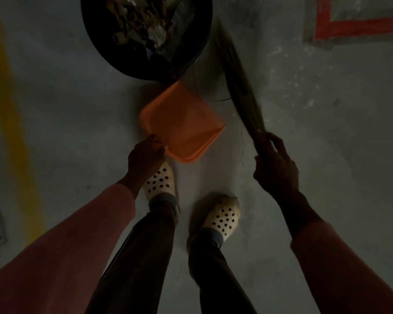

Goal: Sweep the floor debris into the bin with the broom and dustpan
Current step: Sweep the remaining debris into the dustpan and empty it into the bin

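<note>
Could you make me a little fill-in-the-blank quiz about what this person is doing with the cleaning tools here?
1. The left hand grips the flat plastic dustpan, whose colour is ____.
2. The right hand holds the bundled straw ____, pointing away toward the floor.
3. The round black bin beyond the dustpan is ____ with scraps, not empty.
4. A painted stripe on the grey concrete floor, on the person's left, is coloured ____.

Missing words: orange; broom; filled; yellow

Orange dustpan [182,120], black bin [95,46], white dotted clogs [160,181].
</note>
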Demonstrator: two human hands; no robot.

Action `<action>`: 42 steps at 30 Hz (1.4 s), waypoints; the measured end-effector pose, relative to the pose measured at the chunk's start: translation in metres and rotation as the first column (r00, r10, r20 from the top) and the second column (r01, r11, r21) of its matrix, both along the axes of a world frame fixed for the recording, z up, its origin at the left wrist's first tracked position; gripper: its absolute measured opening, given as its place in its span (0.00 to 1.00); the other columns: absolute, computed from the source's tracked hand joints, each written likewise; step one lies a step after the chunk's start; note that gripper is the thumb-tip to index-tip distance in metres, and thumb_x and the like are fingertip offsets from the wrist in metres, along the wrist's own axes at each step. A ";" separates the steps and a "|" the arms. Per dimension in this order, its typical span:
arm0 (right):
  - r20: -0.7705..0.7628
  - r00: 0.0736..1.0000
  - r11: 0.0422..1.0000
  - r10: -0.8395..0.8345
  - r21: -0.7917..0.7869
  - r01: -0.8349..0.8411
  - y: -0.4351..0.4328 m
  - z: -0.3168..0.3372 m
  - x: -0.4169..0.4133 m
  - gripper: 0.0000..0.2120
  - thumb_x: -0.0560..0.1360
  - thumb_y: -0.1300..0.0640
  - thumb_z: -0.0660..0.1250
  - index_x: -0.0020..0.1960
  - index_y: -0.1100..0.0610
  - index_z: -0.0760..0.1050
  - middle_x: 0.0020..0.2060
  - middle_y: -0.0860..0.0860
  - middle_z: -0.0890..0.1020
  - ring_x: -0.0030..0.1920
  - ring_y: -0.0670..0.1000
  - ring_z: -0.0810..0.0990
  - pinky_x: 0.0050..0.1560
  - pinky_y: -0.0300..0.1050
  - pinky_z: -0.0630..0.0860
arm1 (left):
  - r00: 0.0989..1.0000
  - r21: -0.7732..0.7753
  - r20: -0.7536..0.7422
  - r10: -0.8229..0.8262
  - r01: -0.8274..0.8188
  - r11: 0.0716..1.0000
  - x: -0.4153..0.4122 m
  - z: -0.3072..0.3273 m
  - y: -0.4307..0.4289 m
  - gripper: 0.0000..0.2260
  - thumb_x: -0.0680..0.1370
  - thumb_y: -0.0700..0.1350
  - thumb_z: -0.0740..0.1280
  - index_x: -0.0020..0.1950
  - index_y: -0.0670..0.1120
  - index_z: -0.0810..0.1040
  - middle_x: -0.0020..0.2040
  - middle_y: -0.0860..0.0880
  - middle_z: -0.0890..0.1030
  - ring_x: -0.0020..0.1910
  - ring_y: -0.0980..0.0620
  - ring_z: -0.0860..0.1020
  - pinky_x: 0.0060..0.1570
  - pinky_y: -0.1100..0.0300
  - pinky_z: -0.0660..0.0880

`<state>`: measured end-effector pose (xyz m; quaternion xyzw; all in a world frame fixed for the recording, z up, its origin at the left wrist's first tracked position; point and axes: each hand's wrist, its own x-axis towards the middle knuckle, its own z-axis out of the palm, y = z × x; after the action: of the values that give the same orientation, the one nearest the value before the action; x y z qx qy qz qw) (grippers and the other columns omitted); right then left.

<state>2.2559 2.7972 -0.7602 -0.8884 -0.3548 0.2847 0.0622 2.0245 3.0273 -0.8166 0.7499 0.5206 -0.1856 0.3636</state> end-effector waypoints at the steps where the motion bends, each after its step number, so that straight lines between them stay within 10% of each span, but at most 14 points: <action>1: -0.006 1.000 1.000 -0.017 -0.019 0.017 0.015 -0.011 0.005 0.36 0.77 0.59 0.68 0.80 0.45 0.58 0.76 0.50 0.64 0.46 0.59 0.81 0.34 0.45 0.71 | 1.000 0.002 -0.001 -0.013 0.013 1.000 -0.001 -0.004 0.001 0.10 0.81 0.49 0.67 0.61 0.48 0.77 0.56 0.46 0.82 0.56 0.42 0.80 0.53 0.50 0.75; 9: -0.196 0.971 0.965 0.138 -0.192 -0.177 0.049 -0.061 -0.011 0.42 0.76 0.57 0.68 0.81 0.39 0.50 0.77 0.49 0.61 0.52 0.58 0.81 0.37 0.44 0.70 | 0.995 -0.032 0.058 0.079 -0.077 0.997 -0.013 -0.032 0.009 0.12 0.78 0.53 0.71 0.59 0.51 0.78 0.55 0.49 0.83 0.54 0.46 0.80 0.50 0.54 0.74; 18: -0.312 0.932 0.964 0.186 -0.126 -0.234 -0.057 0.031 -0.061 0.43 0.74 0.56 0.69 0.81 0.37 0.51 0.78 0.42 0.60 0.46 0.50 0.82 0.33 0.43 0.79 | 0.989 -0.007 0.138 0.046 -0.046 0.999 0.004 0.015 -0.011 0.09 0.77 0.54 0.70 0.55 0.54 0.81 0.49 0.53 0.84 0.50 0.48 0.82 0.49 0.55 0.77; 31: -0.233 0.956 0.979 -0.175 -0.148 0.144 -0.151 0.374 -0.144 0.40 0.75 0.58 0.69 0.81 0.41 0.55 0.76 0.44 0.63 0.44 0.53 0.82 0.32 0.41 0.68 | 0.986 -0.096 0.156 -0.053 0.069 0.993 0.026 0.371 -0.099 0.11 0.76 0.53 0.70 0.58 0.54 0.81 0.54 0.51 0.84 0.54 0.48 0.81 0.47 0.63 0.69; 42: -0.222 0.975 0.999 0.000 0.052 0.012 -0.130 0.543 -0.162 0.35 0.74 0.43 0.59 0.80 0.36 0.53 0.76 0.41 0.63 0.46 0.56 0.83 0.38 0.49 0.78 | 0.949 -0.114 0.205 0.238 -0.219 0.969 -0.033 0.522 -0.070 0.11 0.71 0.53 0.71 0.52 0.53 0.83 0.50 0.51 0.85 0.52 0.48 0.82 0.55 0.53 0.79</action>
<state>2.0941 2.6677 -0.2169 -0.8502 -0.3504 0.3723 0.1258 1.9915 2.9573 -0.2942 0.6831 0.5522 -0.0824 0.4708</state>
